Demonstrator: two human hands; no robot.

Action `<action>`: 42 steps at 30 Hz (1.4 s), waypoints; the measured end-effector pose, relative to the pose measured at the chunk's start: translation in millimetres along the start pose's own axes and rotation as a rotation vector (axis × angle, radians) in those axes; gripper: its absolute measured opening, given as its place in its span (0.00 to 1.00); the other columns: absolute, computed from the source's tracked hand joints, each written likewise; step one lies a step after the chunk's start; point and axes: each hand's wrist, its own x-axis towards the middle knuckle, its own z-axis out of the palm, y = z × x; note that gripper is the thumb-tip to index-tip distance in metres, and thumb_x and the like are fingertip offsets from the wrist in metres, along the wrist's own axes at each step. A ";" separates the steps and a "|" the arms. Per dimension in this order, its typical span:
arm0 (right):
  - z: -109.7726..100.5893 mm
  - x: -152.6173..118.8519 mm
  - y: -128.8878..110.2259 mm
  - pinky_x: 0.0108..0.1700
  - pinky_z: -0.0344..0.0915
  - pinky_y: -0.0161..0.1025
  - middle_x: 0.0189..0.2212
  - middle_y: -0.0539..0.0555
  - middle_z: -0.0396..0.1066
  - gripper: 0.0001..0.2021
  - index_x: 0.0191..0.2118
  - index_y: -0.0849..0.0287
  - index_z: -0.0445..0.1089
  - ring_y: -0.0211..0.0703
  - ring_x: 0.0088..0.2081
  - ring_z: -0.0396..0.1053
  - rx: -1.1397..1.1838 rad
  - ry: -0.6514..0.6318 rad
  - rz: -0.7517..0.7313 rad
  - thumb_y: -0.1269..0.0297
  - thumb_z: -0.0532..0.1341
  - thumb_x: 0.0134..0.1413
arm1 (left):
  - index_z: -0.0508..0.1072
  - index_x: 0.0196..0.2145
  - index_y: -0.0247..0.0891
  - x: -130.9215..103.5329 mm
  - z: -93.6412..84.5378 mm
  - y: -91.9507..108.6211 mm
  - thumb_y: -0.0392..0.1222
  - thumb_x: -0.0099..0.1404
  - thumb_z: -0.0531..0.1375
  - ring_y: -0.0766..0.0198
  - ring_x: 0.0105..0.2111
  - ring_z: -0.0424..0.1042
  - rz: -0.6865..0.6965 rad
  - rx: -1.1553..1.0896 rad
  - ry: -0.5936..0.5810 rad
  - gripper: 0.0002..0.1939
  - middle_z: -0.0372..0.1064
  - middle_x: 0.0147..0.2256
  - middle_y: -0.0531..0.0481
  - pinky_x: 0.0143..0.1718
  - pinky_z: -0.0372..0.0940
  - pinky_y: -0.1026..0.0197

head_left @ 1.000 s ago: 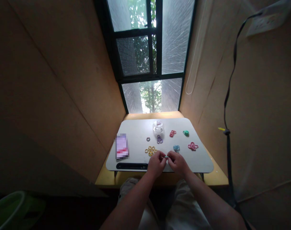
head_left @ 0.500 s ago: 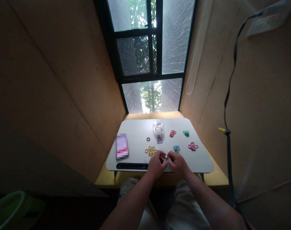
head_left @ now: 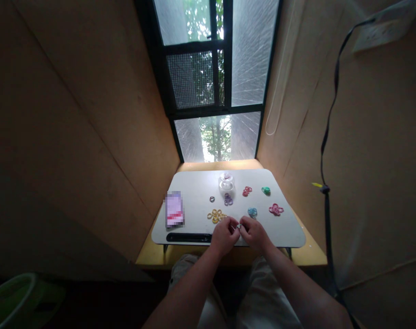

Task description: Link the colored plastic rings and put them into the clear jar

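Observation:
Over the near edge of the white table, my left hand and my right hand meet with fingers pinched together. Between the fingertips shows a small pale thing, too small to name. A cluster of yellow hair ties lies just beyond my left hand, and blue hair ties lie just beyond my right. Farther back are purple hair ties, red ones, green ones and a lone dark ring. Pink hair ties sit at the right.
A clear round jar stands at the table's back. On the left lies a blurred pink and purple flat item. A long black bar runs along the front edge. Walls flank the table, with a window behind.
Both hands stay in almost the same place, with slight finger movement. The pale thing between them has shifted a little. Everything else on the table is unchanged.

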 end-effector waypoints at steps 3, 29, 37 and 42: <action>-0.3 -0.3 -0.5 0.28 0.52 0.33 0.20 0.46 0.60 0.05 0.25 0.57 0.60 0.36 0.25 0.58 0.003 0.004 0.002 0.70 0.54 0.49 | 0.69 0.32 0.38 0.0 0.2 -0.5 0.39 0.57 0.58 0.69 0.25 0.63 0.008 0.007 -0.006 0.04 0.66 0.25 0.55 0.28 0.56 0.65; -1.3 -0.3 -1.9 0.28 0.52 0.34 0.20 0.46 0.58 0.07 0.23 0.56 0.57 0.37 0.25 0.57 -0.013 0.014 0.004 0.68 0.53 0.50 | 0.70 0.29 0.38 -0.7 -3.0 1.1 0.44 0.61 0.57 0.67 0.27 0.62 0.011 -0.018 -0.023 0.07 0.65 0.25 0.55 0.30 0.56 0.64; 0.1 -0.6 0.5 0.28 0.52 0.34 0.20 0.46 0.58 0.07 0.23 0.56 0.57 0.37 0.24 0.57 -0.015 0.009 0.007 0.68 0.54 0.50 | 0.71 0.29 0.38 0.4 -2.4 -3.1 0.43 0.61 0.56 0.67 0.27 0.63 0.025 -0.025 -0.038 0.07 0.66 0.26 0.54 0.31 0.56 0.64; -0.7 -0.2 -1.1 0.28 0.52 0.34 0.20 0.46 0.58 0.07 0.23 0.56 0.57 0.37 0.25 0.58 -0.006 0.000 0.008 0.68 0.53 0.50 | 0.71 0.29 0.38 0.5 -2.5 -2.6 0.43 0.62 0.55 0.67 0.27 0.63 0.025 -0.017 -0.032 0.08 0.67 0.25 0.54 0.30 0.56 0.64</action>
